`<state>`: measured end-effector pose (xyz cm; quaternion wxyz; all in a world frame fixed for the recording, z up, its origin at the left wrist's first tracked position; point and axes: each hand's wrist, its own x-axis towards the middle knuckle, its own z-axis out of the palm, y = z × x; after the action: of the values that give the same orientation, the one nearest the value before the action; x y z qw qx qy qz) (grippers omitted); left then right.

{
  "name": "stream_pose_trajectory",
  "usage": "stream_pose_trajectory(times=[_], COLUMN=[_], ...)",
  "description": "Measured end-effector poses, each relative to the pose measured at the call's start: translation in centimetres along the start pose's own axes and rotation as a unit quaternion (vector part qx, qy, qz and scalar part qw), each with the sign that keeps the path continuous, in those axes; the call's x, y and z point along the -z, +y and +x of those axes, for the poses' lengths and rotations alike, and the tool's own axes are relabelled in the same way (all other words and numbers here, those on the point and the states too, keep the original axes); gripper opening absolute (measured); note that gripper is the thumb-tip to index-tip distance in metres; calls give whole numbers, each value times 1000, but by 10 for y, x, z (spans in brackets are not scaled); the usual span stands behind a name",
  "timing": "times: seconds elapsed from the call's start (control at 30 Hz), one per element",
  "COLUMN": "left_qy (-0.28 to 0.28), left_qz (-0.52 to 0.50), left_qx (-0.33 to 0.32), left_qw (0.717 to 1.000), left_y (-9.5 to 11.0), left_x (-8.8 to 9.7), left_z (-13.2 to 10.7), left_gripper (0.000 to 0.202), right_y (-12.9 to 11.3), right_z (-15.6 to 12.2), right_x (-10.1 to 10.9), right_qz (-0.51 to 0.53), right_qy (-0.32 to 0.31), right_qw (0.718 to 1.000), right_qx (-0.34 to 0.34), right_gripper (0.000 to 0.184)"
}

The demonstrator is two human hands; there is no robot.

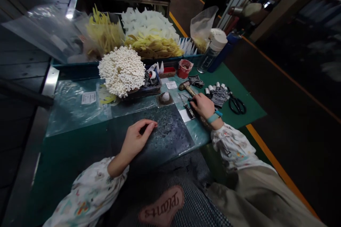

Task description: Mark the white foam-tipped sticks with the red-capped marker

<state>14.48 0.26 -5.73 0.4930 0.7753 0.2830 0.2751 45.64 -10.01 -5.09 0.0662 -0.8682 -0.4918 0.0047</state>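
Note:
My left hand (139, 136) hovers over the dark mat (170, 131) with thumb and fingertips pinched together. Whatever may be between them is too small to make out. At the tools on the right, my right hand (204, 105) is closed around the black handle of a thin-tipped tool (189, 99), mostly hidden by the fingers. Beside it lies a black-handled screwdriver (190, 111). A hammer (186, 86) extends beneath or behind that hand. Behind the mat, a small white cone-shaped piece (165, 96) stands on a little square base.
A large bundle of white-tipped stems (122, 71) stands back left. Blue trays (77, 71) behind hold yellow and white petal-like pieces (154, 46). Black scissors (237, 105), gloves (220, 95), a red pot (184, 68) and a clear bottle (211, 53) are at the right.

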Motion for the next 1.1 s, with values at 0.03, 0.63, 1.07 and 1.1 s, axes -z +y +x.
stream_pose_trajectory(times=[0.03,0.63,1.07,1.1], left_qy=[2,37,32,38], left_qz=[-3,-254,-264,-273], left_qx=[5,139,73,74], left_qw=[1000,956,961,959], left_y=[0,5,10,11], left_x=[0,-2,3,4], left_z=[0,-2,-1,0], left_gripper=[26,43,38,39], right_y=[-1,48,199,196], right_z=[-1,-36,-48,-55], right_x=[3,39,41,46], right_qz=[5,133,49,64], right_qy=[6,194,86,116], right_qw=[1000,968,963,973], right_qx=[-6,-82,-251,-191], right_gripper=[20,42,64,68])
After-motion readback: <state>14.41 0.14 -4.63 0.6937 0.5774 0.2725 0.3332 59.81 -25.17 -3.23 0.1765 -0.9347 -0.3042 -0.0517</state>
